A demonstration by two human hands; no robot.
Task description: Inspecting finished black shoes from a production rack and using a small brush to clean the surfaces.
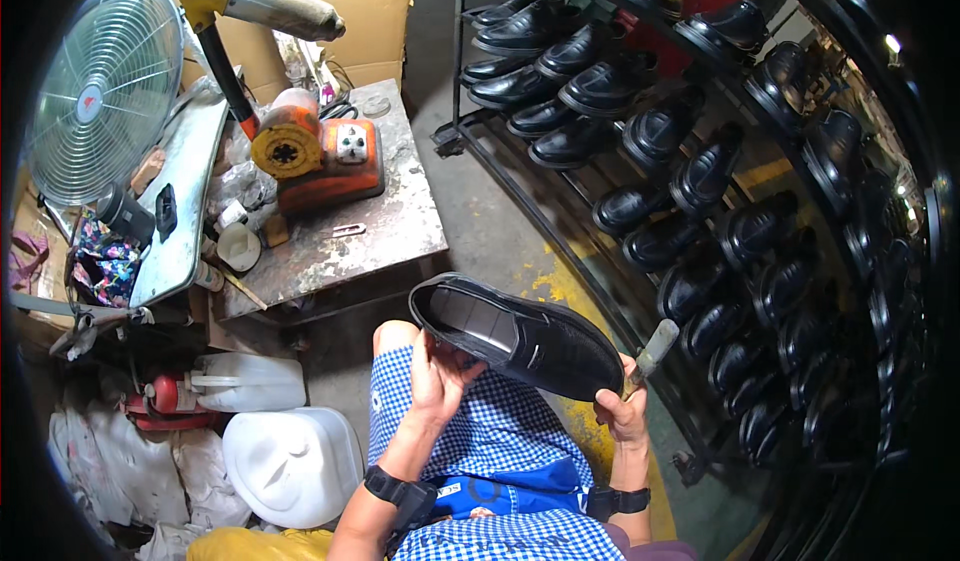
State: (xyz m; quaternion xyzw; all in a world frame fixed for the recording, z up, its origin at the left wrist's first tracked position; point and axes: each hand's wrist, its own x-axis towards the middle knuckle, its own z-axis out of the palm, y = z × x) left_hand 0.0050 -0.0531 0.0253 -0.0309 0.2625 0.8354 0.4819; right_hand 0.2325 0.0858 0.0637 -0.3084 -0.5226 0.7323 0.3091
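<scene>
A black slip-on shoe [515, 336] is held tilted above my lap, its opening and pale insole facing up, heel to the left and toe to the right. My left hand [440, 376] grips it from below near the heel, some fingers hidden beneath it. At the toe end, my right hand [625, 411] has fingers closed round the handle of a short tool with a flat, pale grey end [657, 346]. The fingers of that hand also touch the shoe's toe, partly behind it. The tool's exact kind cannot be made out.
A worn table [400, 221] ahead carries an orange machine [335, 166] with a raised nozzle. A fan [105, 91] stands at far left. Black racks [560, 211] of black shoes fill the right. White plastic containers [290, 466] sit at lower left.
</scene>
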